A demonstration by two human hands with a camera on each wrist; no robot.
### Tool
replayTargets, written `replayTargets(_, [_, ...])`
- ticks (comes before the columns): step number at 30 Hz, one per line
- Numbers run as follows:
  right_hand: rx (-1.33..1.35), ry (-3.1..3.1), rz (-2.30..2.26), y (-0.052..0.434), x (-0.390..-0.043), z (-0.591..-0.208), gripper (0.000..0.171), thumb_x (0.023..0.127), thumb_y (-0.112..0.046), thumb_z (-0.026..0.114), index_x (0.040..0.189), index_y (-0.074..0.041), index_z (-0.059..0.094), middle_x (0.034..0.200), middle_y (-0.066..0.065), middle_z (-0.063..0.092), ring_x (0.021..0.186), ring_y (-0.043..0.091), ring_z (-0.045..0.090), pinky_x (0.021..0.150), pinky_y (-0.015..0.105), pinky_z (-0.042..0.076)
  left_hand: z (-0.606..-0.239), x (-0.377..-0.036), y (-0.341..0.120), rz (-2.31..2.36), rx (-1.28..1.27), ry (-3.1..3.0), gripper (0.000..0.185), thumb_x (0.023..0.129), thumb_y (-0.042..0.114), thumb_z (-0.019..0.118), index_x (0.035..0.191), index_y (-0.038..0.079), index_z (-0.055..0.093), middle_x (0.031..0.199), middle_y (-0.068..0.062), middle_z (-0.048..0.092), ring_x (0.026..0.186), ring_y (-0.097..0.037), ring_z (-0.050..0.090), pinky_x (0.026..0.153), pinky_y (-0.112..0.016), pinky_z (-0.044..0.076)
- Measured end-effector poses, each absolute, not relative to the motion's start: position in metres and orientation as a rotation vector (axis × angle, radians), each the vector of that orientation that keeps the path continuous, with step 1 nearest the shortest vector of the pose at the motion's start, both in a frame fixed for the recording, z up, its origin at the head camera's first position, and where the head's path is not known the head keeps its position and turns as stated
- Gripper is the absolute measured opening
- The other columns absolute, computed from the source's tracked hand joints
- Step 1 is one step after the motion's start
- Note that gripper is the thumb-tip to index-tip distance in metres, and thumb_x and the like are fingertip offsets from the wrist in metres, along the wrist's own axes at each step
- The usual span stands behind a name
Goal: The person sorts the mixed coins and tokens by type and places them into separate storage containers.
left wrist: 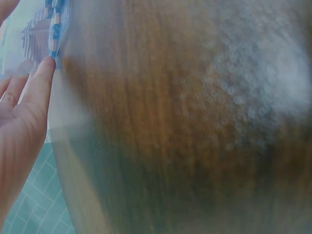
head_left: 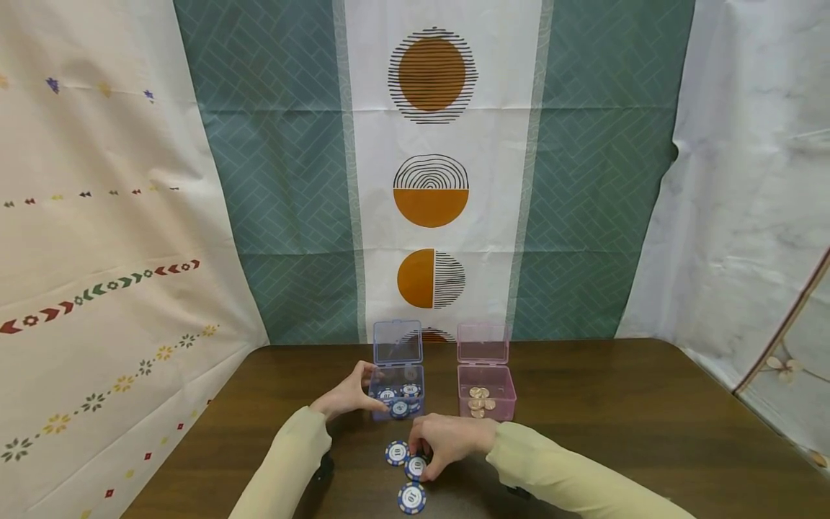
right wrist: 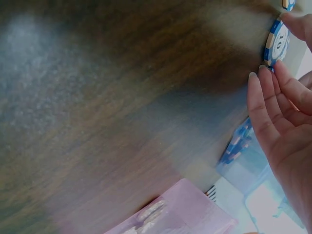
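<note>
— Nearest, then?
— At six o'clock, near the table edge: a lone blue chip, flat, untouched. Just beyond, toward twelve, right hand bent over a second blue chip, fingertips pinching its rim, fingers curled round it. Same seen from the right wrist: fingertips against the edge of that chip.
— And beside that?
— At about ten o'clock from the held chip, a third blue chip, flat on the wood, just beside the knuckles, apart from the fingers.
— Farther out?
— Left hand at eleven o'clock from the right, fingers fairly straight, touching the left wall of the blue box; not wrapped round it. From the left wrist, one fingertip pressed to the box corner. Box lid upright, several blue chips inside.
— To the right of that?
— At three o'clock from the blue box, apart from it: pink box, lid also upright, pale coins inside. No hand on it.
— Farthest?
— Patterned curtain at twelve, behind the table.
</note>
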State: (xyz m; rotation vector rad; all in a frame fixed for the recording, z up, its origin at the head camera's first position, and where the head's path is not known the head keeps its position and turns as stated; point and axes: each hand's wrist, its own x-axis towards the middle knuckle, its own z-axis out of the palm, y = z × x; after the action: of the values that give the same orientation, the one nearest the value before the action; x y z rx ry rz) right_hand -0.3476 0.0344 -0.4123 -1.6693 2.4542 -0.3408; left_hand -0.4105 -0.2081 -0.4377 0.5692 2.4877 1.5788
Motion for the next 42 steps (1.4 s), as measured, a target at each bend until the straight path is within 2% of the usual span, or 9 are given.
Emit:
replayTargets(9, [-1.721, 2.455, -0.334, 0.033, -0.346, -0.412, 0.024, 0.072, -0.021, 0.074, 0.087, -0.008, 0.060, 0.071, -0.011, 0.049, 0.058, -0.006, 0.044, 0.052, 0.008, 0.036, -0.423, -0.396, -0.205, 1.580, 0.617, 2.475, 0.072, 0.069, 0.003, 0.076, 0.121, -0.005, 0.027, 0.124, -0.025, 0.038, 0.115, -0.044, 0.033, 0.089, -0.055, 0.031])
replayTargets(19, [-1.777, 2.463, -0.412, 0.036, -0.349, -0.415, 0.022, 0.071, -0.020, 0.074, 0.085, -0.007, 0.062, 0.067, -0.013, 0.052, 0.055, -0.011, 0.042, 0.050, 0.007, 0.038, -0.443, -0.412, -0.209, 1.559, 0.592, 2.506, 0.075, 0.067, 0.014, 0.080, 0.120, 0.004, 0.029, 0.122, -0.017, 0.040, 0.114, -0.038, 0.036, 0.088, -0.052, 0.033])
replayTargets(32, [-1.663, 2.503, -0.633, 0.044, -0.360, -0.399, 0.020, 0.075, -0.019, 0.073, 0.087, -0.007, 0.063, 0.067, -0.010, 0.053, 0.056, -0.004, 0.047, 0.050, 0.011, 0.040, -0.437, -0.410, -0.210, 1.609, 0.647, 2.465, 0.074, 0.067, 0.008, 0.079, 0.121, 0.001, 0.029, 0.124, -0.020, 0.039, 0.116, -0.042, 0.035, 0.088, -0.053, 0.034])
replayTargets(42, [-1.570, 2.555, -0.735, 0.047, -0.367, -0.383, 0.021, 0.074, -0.019, 0.074, 0.088, -0.007, 0.063, 0.069, -0.007, 0.056, 0.057, -0.001, 0.049, 0.053, 0.014, 0.044, -0.437, -0.410, -0.210, 1.549, 0.613, 2.522, 0.075, 0.067, 0.012, 0.080, 0.121, 0.002, 0.030, 0.123, -0.018, 0.039, 0.116, -0.041, 0.035, 0.089, -0.054, 0.033])
